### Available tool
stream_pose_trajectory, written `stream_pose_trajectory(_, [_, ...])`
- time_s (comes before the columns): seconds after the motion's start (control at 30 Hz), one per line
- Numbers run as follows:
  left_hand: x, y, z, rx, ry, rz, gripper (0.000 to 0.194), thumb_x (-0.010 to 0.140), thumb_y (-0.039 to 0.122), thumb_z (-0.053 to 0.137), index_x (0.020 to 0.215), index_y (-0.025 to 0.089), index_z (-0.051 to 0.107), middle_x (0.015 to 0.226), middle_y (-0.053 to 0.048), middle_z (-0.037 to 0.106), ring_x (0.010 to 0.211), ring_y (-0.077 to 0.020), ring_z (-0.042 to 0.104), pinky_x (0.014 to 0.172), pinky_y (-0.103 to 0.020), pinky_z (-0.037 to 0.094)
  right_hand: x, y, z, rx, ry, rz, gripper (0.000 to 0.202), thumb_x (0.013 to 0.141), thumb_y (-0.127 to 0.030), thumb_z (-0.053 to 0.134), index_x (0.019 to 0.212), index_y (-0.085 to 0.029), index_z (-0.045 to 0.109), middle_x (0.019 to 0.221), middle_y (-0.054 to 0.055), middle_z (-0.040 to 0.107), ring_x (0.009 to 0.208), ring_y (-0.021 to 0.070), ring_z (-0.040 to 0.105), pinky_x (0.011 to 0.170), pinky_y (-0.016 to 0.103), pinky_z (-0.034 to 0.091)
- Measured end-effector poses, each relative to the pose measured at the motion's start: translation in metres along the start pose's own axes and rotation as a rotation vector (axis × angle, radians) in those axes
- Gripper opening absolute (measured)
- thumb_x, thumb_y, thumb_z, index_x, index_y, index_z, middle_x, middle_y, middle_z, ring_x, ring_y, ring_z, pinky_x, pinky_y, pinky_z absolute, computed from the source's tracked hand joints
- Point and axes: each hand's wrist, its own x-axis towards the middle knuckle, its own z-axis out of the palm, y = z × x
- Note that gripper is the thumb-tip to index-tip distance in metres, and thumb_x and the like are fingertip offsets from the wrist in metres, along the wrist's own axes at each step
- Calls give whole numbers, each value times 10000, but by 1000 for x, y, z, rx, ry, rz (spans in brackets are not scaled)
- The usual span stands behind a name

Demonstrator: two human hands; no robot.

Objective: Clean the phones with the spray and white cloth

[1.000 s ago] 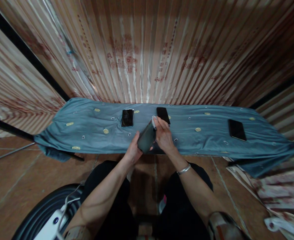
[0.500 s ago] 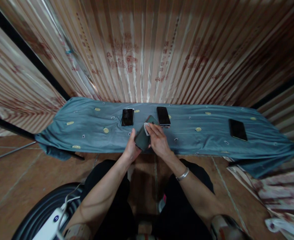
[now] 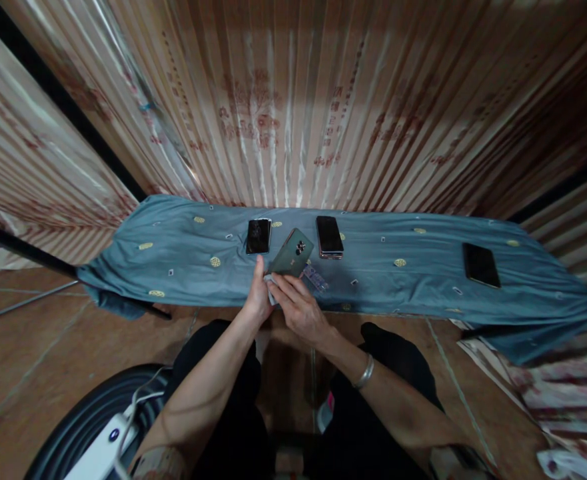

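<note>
A green smartphone (image 3: 292,253), its back with round camera lenses facing up, is gripped in my left hand (image 3: 258,293) along its lower left side. My right hand (image 3: 299,308) presses a small white cloth or wipe (image 3: 272,293) against the phone's lower end, fingers closed on it. Just right of the phone, a small purplish patterned packet (image 3: 316,277) lies on the blue cloth (image 3: 423,280). Beyond my hands are a dark phone (image 3: 258,236) on the left and a short stack of phones (image 3: 329,235) on the right.
A black tablet-like device (image 3: 480,264) lies toward the right end of the cloth-covered bench. Printed corrugated sheeting (image 3: 293,100) rises behind it. At lower left, a white power strip (image 3: 100,450) with cables rests on a black ribbed round object (image 3: 68,427).
My right hand has slid the white wipe from the phone's upper part down to its lower end. The phone's camera area and the purplish packet are now uncovered.
</note>
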Motion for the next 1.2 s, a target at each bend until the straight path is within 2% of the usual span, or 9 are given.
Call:
stream_pose_trajectory(0.1, [-3, 2, 1, 20, -3, -27, 780, 975, 622, 269, 1176, -4, 689, 914, -186, 777, 957, -271, 745, 922, -350, 565, -1, -3, 1, 0, 33, -32, 461, 974, -92, 369, 1387, -112, 575, 1370, 152, 626, 1265, 256, 549, 1069, 441, 519])
stream_pose_trajectory(0.3, [-2, 2, 0, 63, -15, 1, 786, 963, 647, 266, 1181, 30, 701, 927, -168, 782, 990, -287, 736, 942, -376, 559, 0, -5, -2, -30, 83, -82, 436, 972, -84, 372, 1343, -62, 602, 1342, 175, 638, 1263, 259, 539, 1059, 420, 524])
stream_pose_trajectory(0.47, [2, -4, 0, 18, -18, 63, 680, 984, 582, 321, 1106, 44, 719, 940, -152, 780, 1003, -251, 730, 963, -340, 543, 2, 2, -5, -81, 62, -58, 454, 964, -66, 370, 1363, -70, 588, 1355, 170, 631, 1269, 257, 532, 1084, 428, 495])
stream_pose_trajectory(0.63, [5, -11, 1, 4, -7, 145, 464, 971, 480, 477, 963, 95, 736, 948, -105, 779, 1010, -206, 721, 987, -308, 523, 9, 20, -11, -138, 65, 19, 443, 972, -74, 385, 1359, -94, 599, 1369, 149, 628, 1253, 247, 537, 1102, 404, 479])
stream_pose_trajectory(0.77, [1, -16, 4, 61, -18, 101, 477, 1015, 422, 380, 1049, 95, 725, 997, -116, 777, 1039, -220, 712, 958, -338, 543, 12, 42, -14, -143, 48, 101, 483, 952, -69, 394, 1402, -110, 563, 1384, 147, 615, 1271, 251, 526, 1129, 423, 458])
stream_pose_trajectory(0.9, [-4, -19, 7, 158, -4, 49, 451, 1006, 425, 406, 1138, 110, 701, 1015, -121, 776, 984, -240, 726, 852, -365, 588, 15, 63, -18, -178, 50, 192, 496, 955, -81, 384, 1416, -152, 552, 1377, 126, 617, 1258, 256, 535, 1128, 458, 451])
stream_pose_trajectory(1.03, [-9, -21, 10, 208, 19, 29, 437, 1014, 397, 400, 1128, 101, 700, 1013, -133, 776, 891, -216, 739, 737, -316, 602, 18, 75, -22, -207, 32, 245, 483, 960, -87, 367, 1404, -120, 554, 1384, 151, 603, 1255, 262, 525, 1121, 445, 444])
stream_pose_trajectory(1.2, [-11, -21, 13, 222, -8, 14, 475, 1021, 409, 372, 1138, 84, 699, 1013, -157, 773, 896, -222, 743, 688, -294, 598, 19, 83, -23, -230, 13, 274, 473, 949, -89, 378, 1389, -77, 554, 1386, 173, 596, 1242, 275, 521, 1109, 435, 443])
